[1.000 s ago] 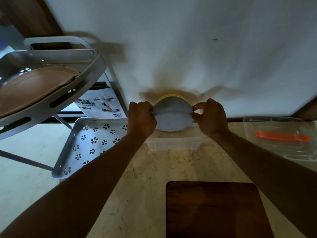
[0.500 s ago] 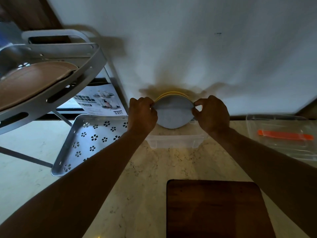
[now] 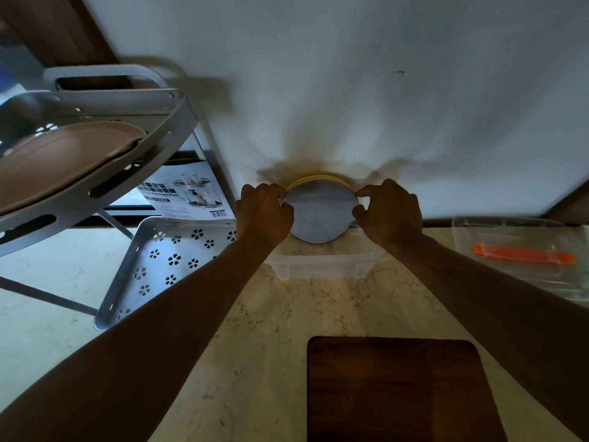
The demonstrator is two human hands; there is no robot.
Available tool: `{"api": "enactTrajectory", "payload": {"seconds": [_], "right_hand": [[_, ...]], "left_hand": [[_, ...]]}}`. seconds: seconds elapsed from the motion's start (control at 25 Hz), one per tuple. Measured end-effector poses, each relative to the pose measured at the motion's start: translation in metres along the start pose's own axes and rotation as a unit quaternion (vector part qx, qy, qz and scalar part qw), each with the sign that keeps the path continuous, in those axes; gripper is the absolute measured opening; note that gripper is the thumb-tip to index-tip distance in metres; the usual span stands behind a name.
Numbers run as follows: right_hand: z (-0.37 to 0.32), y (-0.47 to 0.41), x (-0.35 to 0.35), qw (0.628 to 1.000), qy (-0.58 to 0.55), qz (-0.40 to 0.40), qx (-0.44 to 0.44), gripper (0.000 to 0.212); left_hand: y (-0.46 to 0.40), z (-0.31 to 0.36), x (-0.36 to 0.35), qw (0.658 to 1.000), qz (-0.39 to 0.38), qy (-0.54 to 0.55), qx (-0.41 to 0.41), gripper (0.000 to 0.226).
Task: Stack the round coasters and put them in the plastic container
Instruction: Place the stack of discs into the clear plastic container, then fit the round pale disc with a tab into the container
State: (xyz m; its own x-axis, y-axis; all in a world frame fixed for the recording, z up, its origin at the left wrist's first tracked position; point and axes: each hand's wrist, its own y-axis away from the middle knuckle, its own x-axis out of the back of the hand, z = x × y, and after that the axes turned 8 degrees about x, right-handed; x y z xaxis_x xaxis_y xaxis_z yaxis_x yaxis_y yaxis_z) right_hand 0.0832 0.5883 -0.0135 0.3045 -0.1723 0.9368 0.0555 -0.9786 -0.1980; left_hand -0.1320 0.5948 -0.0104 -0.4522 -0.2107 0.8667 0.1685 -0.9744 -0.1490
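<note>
A stack of round coasters [image 3: 320,215], grey in front with yellow edges behind, stands on edge and tilted toward me. My left hand [image 3: 264,213] pinches its left rim and my right hand [image 3: 390,212] pinches its right rim. The stack's lower edge sits inside the clear plastic container [image 3: 325,266], which rests on the marble counter against the white wall. The container's far wall is hidden behind the stack and my hands.
A grey perforated tray [image 3: 165,263] lies left of the container, under a tilted rack shelf [image 3: 105,173] holding a brown plate [image 3: 63,157]. A clear lid with an orange strip [image 3: 522,253] lies at the right. A dark wooden board [image 3: 398,387] lies near me.
Both hands and the stack have stayed over the container; the stack has sunk slightly lower into it. The view shifted a little.
</note>
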Motion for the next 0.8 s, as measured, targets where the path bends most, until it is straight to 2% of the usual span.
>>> {"api": "enactTrajectory", "payload": {"seconds": [0.2, 0.36, 0.56, 0.8], "right_hand": [[-0.006, 0.004, 0.015, 0.998, 0.038, -0.056, 0.006, 0.045], [-0.019, 0.01, 0.043, 0.995, 0.054, -0.07, 0.036, 0.054], [-0.046, 0.028, 0.087, 0.992, -0.042, -0.096, 0.071, 0.064], [-0.087, 0.059, 0.135, 0.976, -0.125, -0.135, 0.113, 0.073]], "left_hand": [[-0.002, 0.006, 0.014, 0.993, -0.077, -0.095, 0.0, 0.037], [0.003, 0.013, 0.048, 0.991, -0.093, -0.096, 0.012, 0.05], [0.033, 0.02, 0.1, 0.987, -0.119, -0.111, -0.004, 0.049], [0.088, 0.022, 0.171, 0.991, -0.1, -0.086, -0.01, 0.049]]}}
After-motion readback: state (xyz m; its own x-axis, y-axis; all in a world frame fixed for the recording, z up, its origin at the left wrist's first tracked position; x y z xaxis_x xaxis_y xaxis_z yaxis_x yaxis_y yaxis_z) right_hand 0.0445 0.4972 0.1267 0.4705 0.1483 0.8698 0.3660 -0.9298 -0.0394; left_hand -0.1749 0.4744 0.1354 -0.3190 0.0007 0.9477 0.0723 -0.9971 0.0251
